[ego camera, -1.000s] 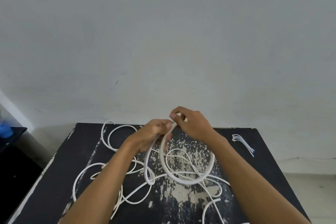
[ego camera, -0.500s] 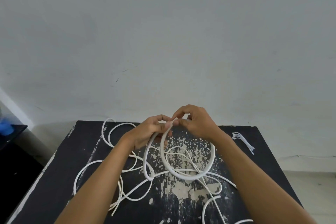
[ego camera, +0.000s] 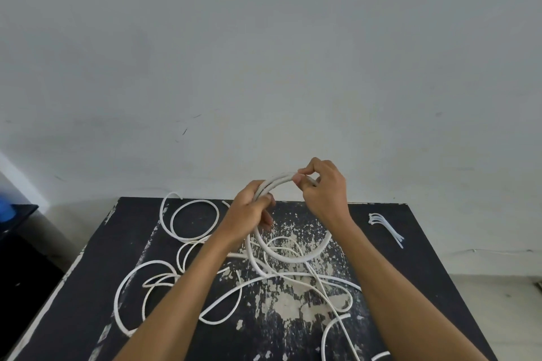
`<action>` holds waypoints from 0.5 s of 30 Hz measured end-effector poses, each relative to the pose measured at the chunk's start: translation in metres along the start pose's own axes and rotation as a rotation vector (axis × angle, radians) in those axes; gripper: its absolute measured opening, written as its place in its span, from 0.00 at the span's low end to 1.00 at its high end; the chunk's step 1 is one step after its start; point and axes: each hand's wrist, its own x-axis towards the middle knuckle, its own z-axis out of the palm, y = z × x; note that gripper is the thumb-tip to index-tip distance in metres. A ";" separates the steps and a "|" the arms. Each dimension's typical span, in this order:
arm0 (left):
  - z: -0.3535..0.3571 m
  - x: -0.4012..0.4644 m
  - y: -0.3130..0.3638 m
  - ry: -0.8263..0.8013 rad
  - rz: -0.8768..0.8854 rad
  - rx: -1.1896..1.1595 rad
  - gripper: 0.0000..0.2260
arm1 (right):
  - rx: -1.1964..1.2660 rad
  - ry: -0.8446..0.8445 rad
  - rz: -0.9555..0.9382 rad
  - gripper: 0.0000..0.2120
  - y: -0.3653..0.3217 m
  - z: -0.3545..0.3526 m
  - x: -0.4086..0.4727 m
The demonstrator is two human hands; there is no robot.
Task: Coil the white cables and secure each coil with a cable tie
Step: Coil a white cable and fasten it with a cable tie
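A coil of white cable [ego camera: 293, 256] hangs upright above the black table [ego camera: 132, 243], held at its top by both hands. My left hand [ego camera: 249, 211] grips the coil's upper left arc. My right hand [ego camera: 322, 190] pinches the cable at the coil's top between thumb and fingers. More loose white cable [ego camera: 193, 220] lies in tangled loops across the table under my arms. A small bundle of white cable ties [ego camera: 387, 227] lies at the table's right rear.
A pale wall stands right behind the table. The table's paint is worn off in the middle. A dark low surface with a blue object [ego camera: 6, 211] is at the far left. Floor shows to the right of the table.
Both hands have risen and moved apart a little, lifting the coil higher; the top arc of the coil now shows between them.
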 end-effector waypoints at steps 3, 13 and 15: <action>0.008 0.001 0.006 0.060 0.088 -0.141 0.06 | 0.110 0.081 0.091 0.11 -0.003 0.006 -0.003; -0.001 0.015 0.001 0.153 -0.064 -0.038 0.21 | 0.221 0.061 0.232 0.12 -0.003 0.008 -0.012; -0.003 0.012 0.000 0.112 -0.061 -0.029 0.22 | 0.227 0.079 0.239 0.13 -0.004 0.006 -0.009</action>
